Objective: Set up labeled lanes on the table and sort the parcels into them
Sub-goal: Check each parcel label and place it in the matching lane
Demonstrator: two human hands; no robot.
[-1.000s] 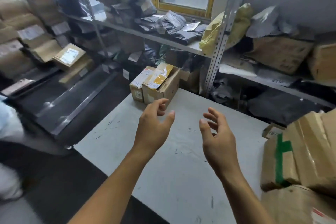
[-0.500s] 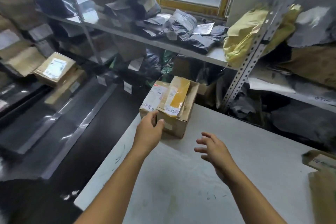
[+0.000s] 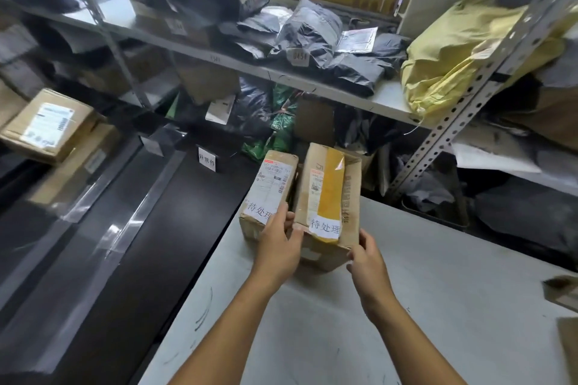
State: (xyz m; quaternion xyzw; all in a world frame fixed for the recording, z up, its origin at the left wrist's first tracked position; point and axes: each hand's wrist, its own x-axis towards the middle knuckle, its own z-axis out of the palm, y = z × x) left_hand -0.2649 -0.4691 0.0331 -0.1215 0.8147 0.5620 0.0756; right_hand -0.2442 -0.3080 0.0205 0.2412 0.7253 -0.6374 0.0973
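Observation:
Two cardboard parcels stand side by side at the far left corner of the grey table (image 3: pixel 438 275). The small parcel (image 3: pixel 269 184) carries a shipping label and a white paper tag with characters. The larger parcel (image 3: pixel 331 194) has yellow tape and a similar white tag. My left hand (image 3: pixel 278 244) clasps the larger parcel's near left corner, with fingers in the gap between the two boxes. My right hand (image 3: pixel 366 259) presses on its near right corner.
A metal rack (image 3: pixel 463 103) behind the table holds dark poly bags (image 3: pixel 316 37) and a yellow sack (image 3: pixel 453 62). A black bench on the left carries a white label card (image 3: pixel 207 160) and labelled cartons (image 3: pixel 47 125). More cardboard (image 3: pixel 563 294) lies at the table's right edge.
The view has closed in on the two parcels. My left hand shifted from the small parcel's front to the gap between the boxes. My right hand reached forward onto the larger parcel's right corner.

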